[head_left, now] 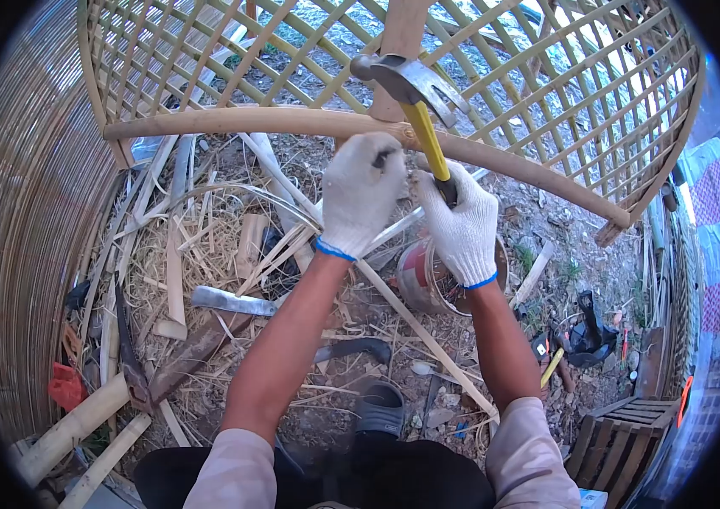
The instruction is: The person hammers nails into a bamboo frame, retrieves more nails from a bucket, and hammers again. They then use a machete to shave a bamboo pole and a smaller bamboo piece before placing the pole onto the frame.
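My right hand (464, 222), in a white knit glove with a blue cuff, is wrapped round the dark grip of a claw hammer (429, 140). The hammer's yellow shaft points up and its steel head is above the bamboo rail. My left hand (361, 193), gloved the same way, is closed just below the rail, its fingertips close to my right hand. Whatever its fingers hold, if anything, is hidden. The curved bamboo rail (232, 120) forms the near edge of a lattice panel (512, 53) of crossed bamboo strips. A wider upright piece (402, 34) meets this rail near the hammer head.
A bucket (415, 276) stands below my right hand. Bamboo strips and shavings (198, 246) litter the ground, with a broad blade (232, 300) and a handsaw (132, 365) among them. A slatted wooden crate (619, 441) sits at lower right. A bamboo screen (29, 220) lines the left.
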{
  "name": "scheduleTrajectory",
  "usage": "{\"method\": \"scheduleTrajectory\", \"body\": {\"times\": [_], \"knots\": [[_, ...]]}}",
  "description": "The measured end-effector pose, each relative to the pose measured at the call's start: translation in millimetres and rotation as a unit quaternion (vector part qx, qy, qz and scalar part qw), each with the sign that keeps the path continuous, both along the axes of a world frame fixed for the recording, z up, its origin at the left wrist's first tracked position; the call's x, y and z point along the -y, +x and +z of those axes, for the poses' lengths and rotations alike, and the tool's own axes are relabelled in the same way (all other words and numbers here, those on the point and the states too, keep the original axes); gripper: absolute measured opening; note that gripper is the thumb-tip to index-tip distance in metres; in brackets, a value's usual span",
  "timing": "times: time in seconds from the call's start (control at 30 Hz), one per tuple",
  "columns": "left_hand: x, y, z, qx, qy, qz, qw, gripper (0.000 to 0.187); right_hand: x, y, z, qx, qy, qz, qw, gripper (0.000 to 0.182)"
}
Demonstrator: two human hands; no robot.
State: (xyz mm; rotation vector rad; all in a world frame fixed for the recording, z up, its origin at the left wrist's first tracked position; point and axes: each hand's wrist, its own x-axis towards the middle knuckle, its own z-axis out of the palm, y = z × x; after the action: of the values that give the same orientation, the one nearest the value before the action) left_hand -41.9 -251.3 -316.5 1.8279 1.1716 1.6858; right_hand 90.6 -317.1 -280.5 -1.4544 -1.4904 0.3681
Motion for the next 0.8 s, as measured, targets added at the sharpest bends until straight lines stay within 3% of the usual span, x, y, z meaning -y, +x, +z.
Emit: {"method": "scheduleTrajectory", "body": {"times": [0.2,0.43,0.8], "knots": [[-40,-1,0,0.114,-0.032,-0.035,0.992,0.016,18,23,-13,-0.056,-0.030,-0.032,0.997,0.028],[-47,4,-9,0.087,0.010,0.016,0.996,0.015,31,40,-24,-0.087,-0.048,-0.043,0.994,0.025],[-47,11,-4,-0.002,0.092,0.068,0.993,0.013,29,44,-14,0.079,0.028,-0.013,0.996,0.016]]}}
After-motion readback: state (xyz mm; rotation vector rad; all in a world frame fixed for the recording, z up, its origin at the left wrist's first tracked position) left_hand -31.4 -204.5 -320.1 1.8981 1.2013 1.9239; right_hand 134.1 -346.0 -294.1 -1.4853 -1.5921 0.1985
